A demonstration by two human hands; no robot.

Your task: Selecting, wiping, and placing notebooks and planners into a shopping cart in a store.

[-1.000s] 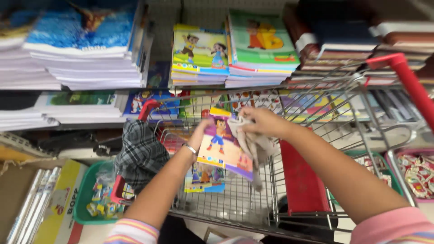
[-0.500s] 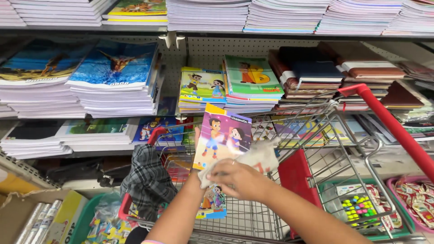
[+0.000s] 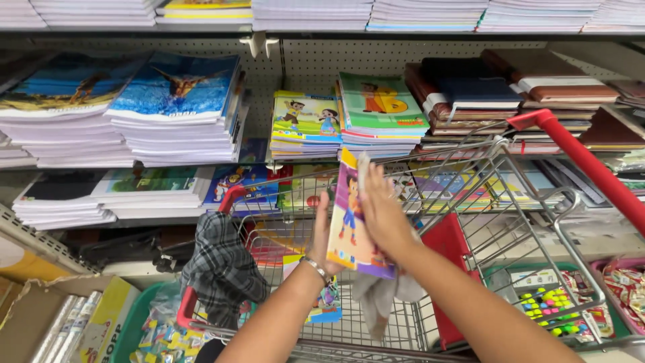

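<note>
Taking the red-handled cart (image 3: pixel 571 144) as landmark: a brown cardboard box (image 3: pixel 30 316) with silver foil-wrapped rolls (image 3: pixel 64 329) is seen at its lower left, a green tray of small colourful packets (image 3: pixel 158 336) beside it, and a red-patterned packet (image 3: pixel 621 289) at its lower right.

Two bare forearms and hands, seen from above.
The left hand (image 3: pixel 321 236) wears a thin beaded bracelet (image 3: pixel 314 267) at the wrist (pale metallic beads); the right hand (image 3: pixel 384 214) and both forearms show no sleeves.
</note>
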